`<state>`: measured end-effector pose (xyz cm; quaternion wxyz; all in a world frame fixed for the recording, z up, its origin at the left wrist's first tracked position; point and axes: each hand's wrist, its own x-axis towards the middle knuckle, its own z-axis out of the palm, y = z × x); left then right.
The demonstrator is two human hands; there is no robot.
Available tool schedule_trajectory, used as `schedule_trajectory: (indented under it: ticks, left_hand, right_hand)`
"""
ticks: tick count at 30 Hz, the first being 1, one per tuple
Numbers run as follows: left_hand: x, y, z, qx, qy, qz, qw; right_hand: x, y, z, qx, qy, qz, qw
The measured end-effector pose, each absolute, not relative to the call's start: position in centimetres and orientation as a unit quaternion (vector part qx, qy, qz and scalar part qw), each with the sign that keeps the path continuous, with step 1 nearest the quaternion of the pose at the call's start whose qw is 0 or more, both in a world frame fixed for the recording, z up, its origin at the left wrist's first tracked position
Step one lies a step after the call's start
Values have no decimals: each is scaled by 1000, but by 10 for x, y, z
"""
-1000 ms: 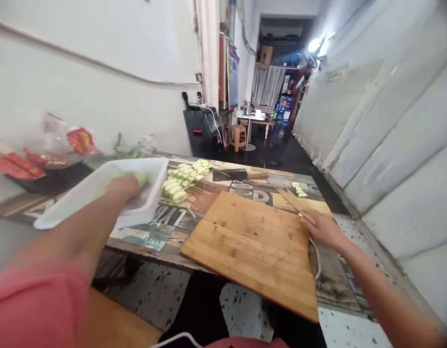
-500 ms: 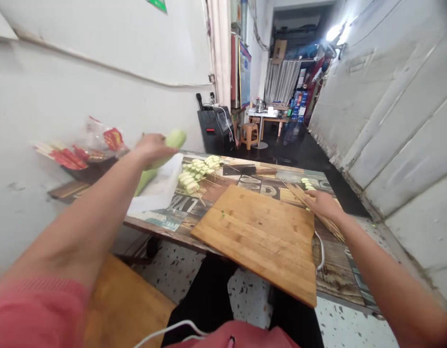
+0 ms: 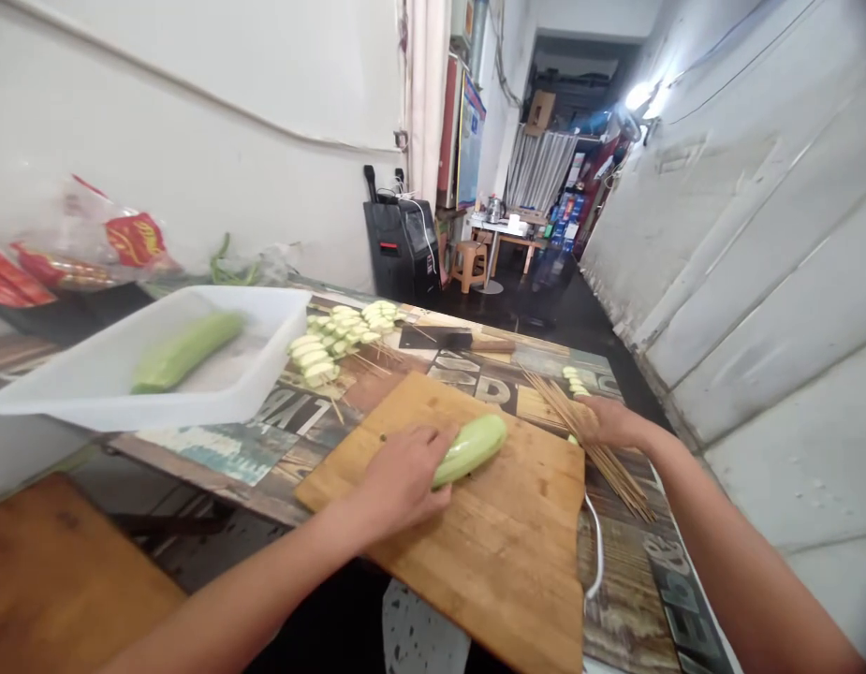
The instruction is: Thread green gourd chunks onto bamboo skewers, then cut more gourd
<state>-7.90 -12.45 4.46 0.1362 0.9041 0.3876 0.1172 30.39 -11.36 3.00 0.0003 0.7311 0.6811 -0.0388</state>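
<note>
My left hand (image 3: 408, 476) is wrapped around a pale green zucchini (image 3: 473, 447), which lies on the wooden cutting board (image 3: 503, 552). At the board's right, my right hand (image 3: 601, 421) rests with curled fingers over a bundle of thin wooden skewers (image 3: 622, 482). What it grips, if anything, is hidden. Zucchini slices (image 3: 575, 380) show just beyond its fingers. Another whole zucchini (image 3: 188, 351) lies in the white plastic tray (image 3: 158, 412) on the left. Skewered zucchini slices (image 3: 344, 332) are piled between tray and board.
A cleaver (image 3: 436, 338) with a wooden handle lies behind the board. A white cord loop (image 3: 598, 548) hangs at the board's right edge. Red-and-clear packages (image 3: 134, 239) stand by the left wall. A black speaker box (image 3: 404, 245) stands beyond the table.
My left hand has brought the zucchini from above the tray onto the cutting board. My right hand stays by the skewers. The view has shifted, showing more of the tray.
</note>
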Motion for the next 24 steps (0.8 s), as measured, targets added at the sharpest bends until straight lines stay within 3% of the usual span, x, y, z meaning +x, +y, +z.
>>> schedule_trajectory:
  ticks: [6,13,18,24]
  left_hand:
    - [-78,-120,45,907,384,113,132]
    - [-83,-114,33,907,375,118,153]
    - [-84,-112,35,912,364,117,151]
    - [-81,-121,41,929,344,97,91]
  right_hand:
    - [251,9,30,685,727,8,-44]
    - [195,111,12,639,769,8,12]
    - [198,98,17,611,789,22,52]
    - [219,15,38,648,754,82,66]
